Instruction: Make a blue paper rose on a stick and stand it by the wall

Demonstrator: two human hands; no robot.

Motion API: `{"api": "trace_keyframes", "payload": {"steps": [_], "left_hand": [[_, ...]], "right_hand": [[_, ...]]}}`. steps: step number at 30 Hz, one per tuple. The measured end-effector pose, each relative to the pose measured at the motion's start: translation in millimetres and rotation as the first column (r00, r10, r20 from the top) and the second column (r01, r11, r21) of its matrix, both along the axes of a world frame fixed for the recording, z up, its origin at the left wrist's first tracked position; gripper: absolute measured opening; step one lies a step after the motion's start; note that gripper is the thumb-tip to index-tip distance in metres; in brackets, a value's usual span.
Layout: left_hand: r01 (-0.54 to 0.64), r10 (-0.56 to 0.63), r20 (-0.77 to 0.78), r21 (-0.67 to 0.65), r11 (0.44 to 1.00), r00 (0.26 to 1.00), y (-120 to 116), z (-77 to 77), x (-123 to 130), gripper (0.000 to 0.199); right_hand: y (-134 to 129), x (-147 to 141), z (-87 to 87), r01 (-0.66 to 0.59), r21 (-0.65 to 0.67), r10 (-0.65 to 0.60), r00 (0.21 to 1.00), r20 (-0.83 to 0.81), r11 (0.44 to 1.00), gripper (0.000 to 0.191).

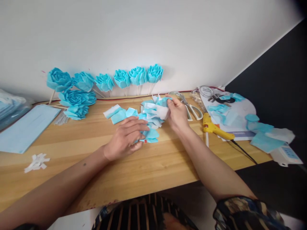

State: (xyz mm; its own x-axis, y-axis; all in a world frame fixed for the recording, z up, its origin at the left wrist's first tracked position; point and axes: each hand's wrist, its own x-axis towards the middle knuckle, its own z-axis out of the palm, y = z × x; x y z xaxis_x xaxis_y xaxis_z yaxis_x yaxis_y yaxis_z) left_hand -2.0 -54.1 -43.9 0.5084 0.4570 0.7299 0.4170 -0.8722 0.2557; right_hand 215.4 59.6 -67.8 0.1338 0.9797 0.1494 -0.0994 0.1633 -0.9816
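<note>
My right hand [178, 111] pinches a blue and white cut piece of thin, cloth-like material between thumb and fingers, at the right side of a loose pile of petals [153, 111]. Left of the pile, my left hand [127, 135] rests palm down with its fingers loosely spread, its fingertips over the near edge of the pile. Whether those fingertips touch the pieces I cannot tell. Rectangular light blue pieces [118, 115] lie just beyond the left hand. More blue petals [152, 135] lie on the wooden table [148, 169] between the hands.
Finished blue flowers on sticks [121, 78] lean along the wall. Scissors [192, 108] and a yellow glue gun [217, 129] with a black cord lie right. Beyond are paper and blue scraps [265, 142]. At left are a light blue sheet stack [28, 127] and white strips [37, 162].
</note>
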Motion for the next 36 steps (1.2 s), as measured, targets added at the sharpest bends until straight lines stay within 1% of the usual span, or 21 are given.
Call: {"api": "trace_keyframes", "payload": {"steps": [2, 4, 5, 6, 7, 8, 9, 10, 11, 13, 15, 17, 19, 20, 22, 24, 26, 27, 30, 34, 36], "left_hand": [[0.037, -0.037, 0.004, -0.035, 0.999, 0.999, -2.0, 0.3, 0.7, 0.007], [0.047, -0.038, 0.083, -0.113, 0.992, 0.996, -3.5, 0.7, 0.4, 0.008], [0.031, 0.000, 0.167, -0.184, 0.983, 0.986, -3.6, 0.7, -0.2, 0.007], [0.008, 0.070, 0.271, -0.276, 0.961, 0.960, -3.0, 0.6, -1.2, 0.006], [-0.005, 0.160, 0.381, -0.377, 0.926, 0.911, -1.7, 0.2, -2.4, 0.007], [0.005, 0.253, 0.476, -0.478, 0.879, 0.842, 0.3, -0.2, -3.8, 0.011], [0.046, 0.327, 0.549, -0.558, 0.828, 0.770, 2.8, -0.7, -5.2, 0.016], [0.110, 0.371, 0.603, -0.611, 0.784, 0.707, 5.6, -1.0, -6.6, 0.020], [0.185, 0.390, 0.638, -0.646, 0.741, 0.664, 8.5, -1.1, -7.8, 0.023], [0.306, 0.412, 0.683, -0.675, 0.672, 0.604, 13.8, -0.4, -9.6, 0.028], [0.368, 0.441, 0.700, -0.689, 0.625, 0.562, 17.6, 0.9, -10.9, 0.030], [0.403, 0.467, 0.706, -0.696, 0.594, 0.532, 20.2, 1.7, -12.0, 0.030], [0.430, 0.485, 0.714, -0.696, 0.575, 0.505, 22.5, 1.0, -13.3, 0.028], [0.441, 0.492, 0.719, -0.693, 0.571, 0.491, 23.7, 0.0, -14.0, 0.027], [0.456, 0.505, 0.729, -0.683, 0.570, 0.461, 26.2, -3.1, -15.0, 0.024], [0.464, 0.523, 0.735, -0.678, 0.570, 0.432, 28.6, -7.0, -15.5, 0.021], [0.476, 0.540, 0.737, -0.676, 0.563, 0.407, 30.7, -10.6, -15.7, 0.019], [0.485, 0.546, 0.737, -0.675, 0.557, 0.398, 31.7, -12.2, -15.8, 0.020], [0.499, 0.563, 0.733, -0.677, 0.542, 0.382, 34.7, -15.9, -17.3, 0.023], [0.445, 0.624, 0.699, -0.710, 0.546, 0.350, 39.0, -20.0, -22.4, 0.027], [0.429, 0.653, 0.677, -0.729, 0.533, 0.339, 40.2, -21.9, -24.9, 0.027]], "right_hand": [[5.1, 2.8, -3.2, 0.019, 0.022, -0.019, 1.000, 0.008, 1.000, 0.042], [8.2, 5.3, -4.1, 0.044, 0.038, -0.046, 0.998, 0.039, 0.998, 0.041], [8.6, 6.3, -3.5, 0.059, 0.046, -0.062, 0.996, 0.066, 0.997, 0.040], [8.4, 7.1, -2.2, 0.069, 0.056, -0.075, 0.992, 0.103, 0.996, 0.040], [7.5, 7.6, -0.5, 0.068, 0.066, -0.077, 0.986, 0.151, 0.995, 0.040], [6.0, 7.9, 1.5, 0.050, 0.080, -0.066, 0.975, 0.212, 0.996, 0.041], [4.1, 8.1, 3.6, 0.015, 0.101, -0.043, 0.956, 0.289, 0.995, 0.043], [1.9, 8.0, 5.6, -0.031, 0.130, -0.021, 0.925, 0.379, 0.991, 0.046], [-0.5, 7.8, 7.7, -0.074, 0.172, -0.016, 0.882, 0.470, 0.982, 0.049], [-6.3, 6.9, 12.2, -0.137, 0.294, -0.080, 0.779, 0.622, 0.946, 0.057], [-13.3, 4.9, 18.0, -0.173, 0.421, -0.188, 0.701, 0.688, 0.891, 0.059], [-21.6, 1.9, 25.3, -0.237, 0.483, -0.216, 0.674, 0.707, 0.843, 0.055], [-30.1, -2.2, 32.5, -0.377, 0.472, -0.134, 0.651, 0.747, 0.797, 0.051], [-33.9, -4.6, 35.2, -0.460, 0.445, -0.080, 0.622, 0.779, 0.768, 0.052], [-39.9, -9.9, 37.8, -0.592, 0.365, 0.007, 0.531, 0.847, 0.719, 0.058], [-43.4, -15.4, 36.2, -0.649, 0.283, 0.039, 0.434, 0.900, 0.707, 0.070], [-44.6, -20.5, 31.4, -0.661, 0.228, 0.038, 0.363, 0.931, 0.715, 0.080], [-44.5, -22.7, 28.5, -0.658, 0.216, 0.030, 0.342, 0.939, 0.721, 0.080], [-42.0, -26.1, 21.3, -0.623, 0.222, -0.014, 0.321, 0.947, 0.750, 0.066], [-37.2, -21.9, 19.0, -0.538, 0.274, -0.112, 0.315, 0.943, 0.797, 0.052], [-36.3, -18.2, 19.7, -0.515, 0.287, -0.142, 0.303, 0.942, 0.808, 0.047]]}}
